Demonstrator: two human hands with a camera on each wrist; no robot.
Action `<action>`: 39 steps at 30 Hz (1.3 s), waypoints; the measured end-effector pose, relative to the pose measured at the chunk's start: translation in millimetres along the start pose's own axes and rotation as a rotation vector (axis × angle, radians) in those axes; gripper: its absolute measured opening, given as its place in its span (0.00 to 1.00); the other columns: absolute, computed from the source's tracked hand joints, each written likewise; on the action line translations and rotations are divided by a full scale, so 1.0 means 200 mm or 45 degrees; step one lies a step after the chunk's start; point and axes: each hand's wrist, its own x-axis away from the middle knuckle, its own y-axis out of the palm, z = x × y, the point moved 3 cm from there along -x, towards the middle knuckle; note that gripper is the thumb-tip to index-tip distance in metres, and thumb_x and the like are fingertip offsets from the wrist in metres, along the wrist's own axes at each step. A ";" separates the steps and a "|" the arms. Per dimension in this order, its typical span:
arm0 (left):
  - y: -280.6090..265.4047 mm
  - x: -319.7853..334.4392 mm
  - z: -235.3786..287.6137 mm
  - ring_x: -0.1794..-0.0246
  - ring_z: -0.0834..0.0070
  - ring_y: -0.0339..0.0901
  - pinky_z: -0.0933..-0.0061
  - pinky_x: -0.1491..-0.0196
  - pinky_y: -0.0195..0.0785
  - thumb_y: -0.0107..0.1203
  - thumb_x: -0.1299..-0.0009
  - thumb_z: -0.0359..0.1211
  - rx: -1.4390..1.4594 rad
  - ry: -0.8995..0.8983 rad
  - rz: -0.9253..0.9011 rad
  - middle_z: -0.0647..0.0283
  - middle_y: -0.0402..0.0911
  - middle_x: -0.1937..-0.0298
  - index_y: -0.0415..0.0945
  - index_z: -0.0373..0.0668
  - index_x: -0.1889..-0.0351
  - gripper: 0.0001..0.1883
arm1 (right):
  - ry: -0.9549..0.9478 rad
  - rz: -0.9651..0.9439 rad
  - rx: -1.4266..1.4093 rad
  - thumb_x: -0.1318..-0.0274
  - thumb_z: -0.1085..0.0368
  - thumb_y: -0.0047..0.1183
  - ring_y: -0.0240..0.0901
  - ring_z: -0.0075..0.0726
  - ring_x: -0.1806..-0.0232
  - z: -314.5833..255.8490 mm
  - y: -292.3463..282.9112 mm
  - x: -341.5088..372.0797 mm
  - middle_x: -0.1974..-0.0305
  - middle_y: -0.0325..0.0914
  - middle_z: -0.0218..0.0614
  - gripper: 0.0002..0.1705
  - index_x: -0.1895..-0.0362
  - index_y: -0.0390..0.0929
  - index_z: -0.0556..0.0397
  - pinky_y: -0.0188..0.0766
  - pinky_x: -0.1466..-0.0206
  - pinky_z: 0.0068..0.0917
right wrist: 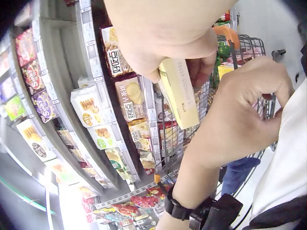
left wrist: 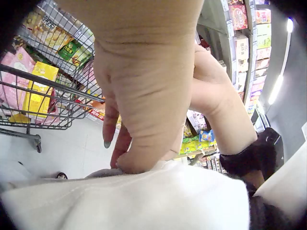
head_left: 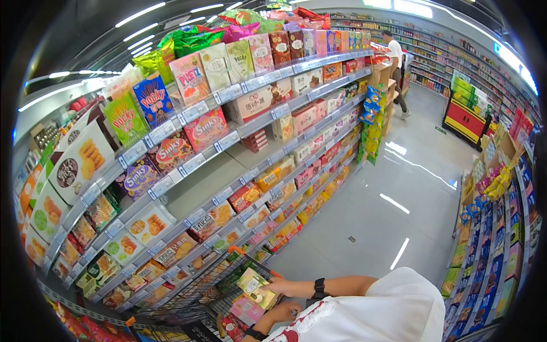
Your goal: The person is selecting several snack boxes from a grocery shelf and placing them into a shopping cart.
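The shopper's right hand (head_left: 284, 287) is pinching a pale yellow box (right wrist: 180, 98) by one end over the shopping cart (left wrist: 29, 75), most of it jutting past the fingers. From where I'm standing, the left hand (head_left: 284, 312) is hanging beside the cart, fingers loosely curled.

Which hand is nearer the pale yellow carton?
Right: the right hand grips the pale yellow carton; the left hand is apart from it, close to the white shirt.

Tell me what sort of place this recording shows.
Most likely a supermarket: tiered shelves of boxed snacks, price labels along the shelf edges, and a wire shopping cart holding packages.
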 end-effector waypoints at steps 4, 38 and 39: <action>-0.03 -0.10 0.15 0.66 0.64 0.71 0.68 0.57 0.63 0.56 0.54 0.24 -0.039 0.225 0.119 0.60 0.72 0.71 0.72 0.40 0.73 0.10 | -0.090 -0.027 -0.095 0.48 0.56 0.56 0.71 0.32 0.58 -0.10 -0.08 0.11 0.56 0.73 0.41 0.30 0.48 0.64 0.65 0.69 0.57 0.26; -0.20 -0.26 0.13 0.40 0.68 0.63 0.74 0.36 0.51 0.31 0.26 0.42 0.696 -0.455 -0.436 0.55 0.64 0.39 0.58 0.33 0.38 0.25 | -1.136 -0.320 -0.683 0.44 0.72 0.41 0.68 0.29 0.50 -1.21 -0.47 1.14 0.50 0.68 0.39 0.22 0.44 0.57 0.60 0.67 0.48 0.27; -0.32 -0.24 0.21 0.40 0.68 0.63 0.73 0.36 0.52 0.34 0.27 0.42 0.673 -0.423 -0.317 0.54 0.65 0.39 0.58 0.34 0.38 0.26 | -1.153 -0.348 -0.654 0.44 0.72 0.42 0.68 0.29 0.49 -1.21 -0.47 1.13 0.49 0.68 0.39 0.23 0.43 0.57 0.60 0.67 0.47 0.28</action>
